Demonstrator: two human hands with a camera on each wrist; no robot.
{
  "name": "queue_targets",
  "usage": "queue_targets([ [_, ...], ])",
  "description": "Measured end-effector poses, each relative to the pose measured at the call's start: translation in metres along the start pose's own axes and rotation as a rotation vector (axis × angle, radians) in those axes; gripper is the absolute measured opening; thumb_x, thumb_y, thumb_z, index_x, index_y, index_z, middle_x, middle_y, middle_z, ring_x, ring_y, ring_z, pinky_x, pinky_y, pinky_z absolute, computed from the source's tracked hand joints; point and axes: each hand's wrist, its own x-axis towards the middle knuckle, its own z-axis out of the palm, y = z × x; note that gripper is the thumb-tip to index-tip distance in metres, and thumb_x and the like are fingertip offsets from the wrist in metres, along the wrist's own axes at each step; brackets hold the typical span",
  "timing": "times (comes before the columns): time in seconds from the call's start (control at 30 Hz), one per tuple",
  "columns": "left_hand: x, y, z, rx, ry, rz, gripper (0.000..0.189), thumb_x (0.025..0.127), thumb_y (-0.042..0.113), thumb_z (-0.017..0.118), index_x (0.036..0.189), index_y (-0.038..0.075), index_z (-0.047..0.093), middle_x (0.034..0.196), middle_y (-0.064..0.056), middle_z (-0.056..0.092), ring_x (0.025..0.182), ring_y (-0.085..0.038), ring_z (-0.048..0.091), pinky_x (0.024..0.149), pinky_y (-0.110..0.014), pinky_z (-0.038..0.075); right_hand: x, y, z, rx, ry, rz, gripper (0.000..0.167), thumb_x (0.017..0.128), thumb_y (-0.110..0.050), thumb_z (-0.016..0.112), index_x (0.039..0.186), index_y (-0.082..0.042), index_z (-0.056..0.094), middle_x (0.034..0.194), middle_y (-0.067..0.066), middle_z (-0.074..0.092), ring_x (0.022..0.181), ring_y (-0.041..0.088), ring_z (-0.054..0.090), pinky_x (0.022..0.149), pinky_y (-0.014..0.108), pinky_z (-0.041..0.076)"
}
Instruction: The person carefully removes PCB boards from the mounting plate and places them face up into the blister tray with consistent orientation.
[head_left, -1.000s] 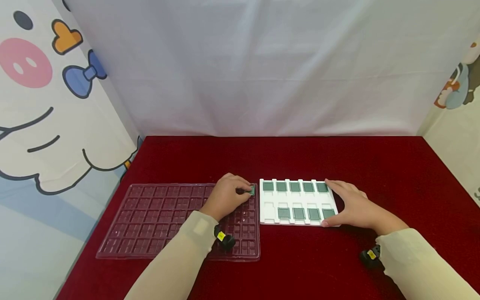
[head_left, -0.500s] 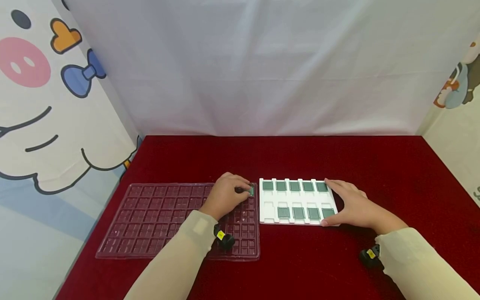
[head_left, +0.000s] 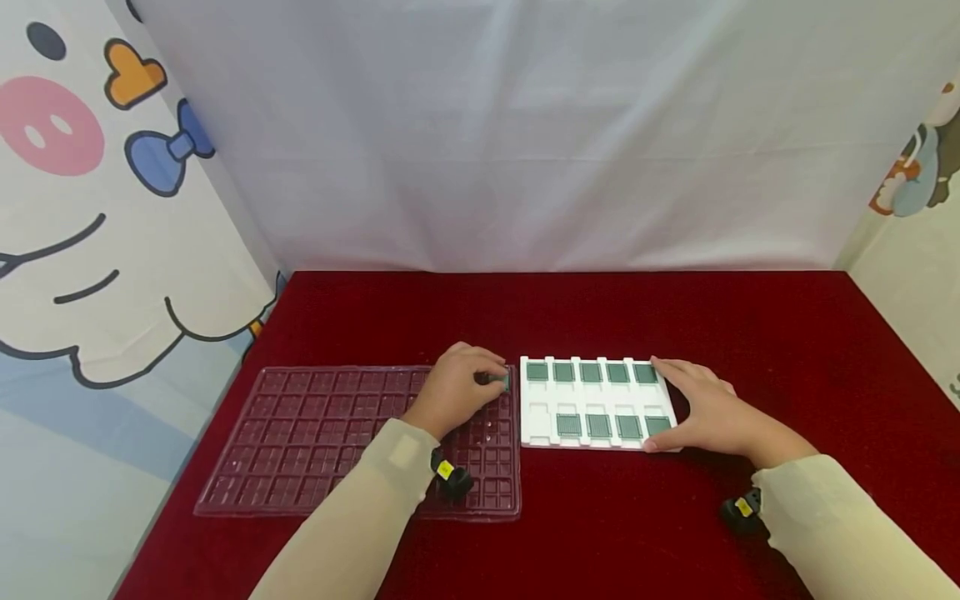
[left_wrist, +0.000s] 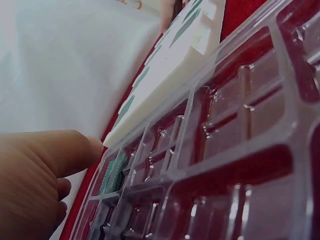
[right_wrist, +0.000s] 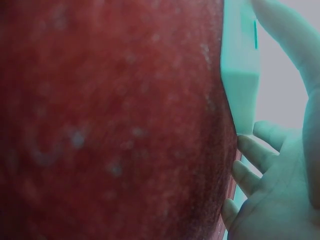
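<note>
My left hand (head_left: 459,390) is over the far right corner of the clear plastic tray (head_left: 322,442), thumb and forefinger around a small green chip (head_left: 505,381). In the left wrist view the green chip (left_wrist: 114,173) sits in a corner compartment, with a digit of the left hand (left_wrist: 45,165) close above it; I cannot tell whether it is pinched. My right hand (head_left: 708,415) holds the right end of the white tray (head_left: 538,417), thumb at the near corner, fingers at the far one. The right wrist view shows the right hand (right_wrist: 280,175) at the white tray's end (right_wrist: 241,95).
Two rows of green chips (head_left: 597,426) lie in the white tray, with a bare slot at its near left. Both trays rest side by side on a red cloth-covered table (head_left: 600,533). White curtains (head_left: 480,150) hang behind it, and cartoon-printed cloth (head_left: 90,250) hangs at the left.
The left hand's fingertips have shifted slightly to the right over the green chip, so less of the chip shows. The right hand and both trays stay in place.
</note>
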Motion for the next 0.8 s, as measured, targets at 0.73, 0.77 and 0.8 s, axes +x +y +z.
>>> queue_targets([
  [0.73, 0.002, 0.033, 0.017, -0.199, -0.049, 0.041, 0.030, 0.091, 0.020, 0.081, 0.120, 0.014, 0.079, 0.123, 0.006, 0.071, 0.118, -0.015, 0.057, 0.101, -0.037, 0.050, 0.001, 0.001, 0.000, 0.002, -0.009, 0.006, 0.126, 0.068, -0.061, 0.089, 0.161, 0.000, 0.029, 0.159, 0.026, 0.032, 0.143, 0.049, 0.026, 0.102, 0.073, 0.025],
  [0.77, 0.002, 0.035, 0.019, -0.201, -0.052, 0.050, 0.030, 0.091, 0.020, 0.081, 0.120, 0.014, 0.079, 0.124, 0.006, 0.070, 0.118, -0.015, 0.057, 0.102, -0.037, 0.050, 0.001, 0.001, 0.000, 0.003, -0.009, 0.007, 0.126, 0.068, -0.061, 0.089, 0.161, 0.000, 0.029, 0.159, 0.026, 0.032, 0.143, 0.049, 0.026, 0.103, 0.073, 0.025],
  [0.8, 0.001, 0.037, 0.020, -0.203, -0.053, 0.059, 0.030, 0.090, 0.020, 0.081, 0.120, 0.014, 0.079, 0.124, 0.006, 0.070, 0.118, -0.015, 0.057, 0.102, -0.037, 0.049, 0.001, 0.001, 0.000, 0.003, -0.010, 0.009, 0.126, 0.068, -0.061, 0.089, 0.161, 0.000, 0.029, 0.159, 0.026, 0.032, 0.143, 0.049, 0.026, 0.103, 0.073, 0.025],
])
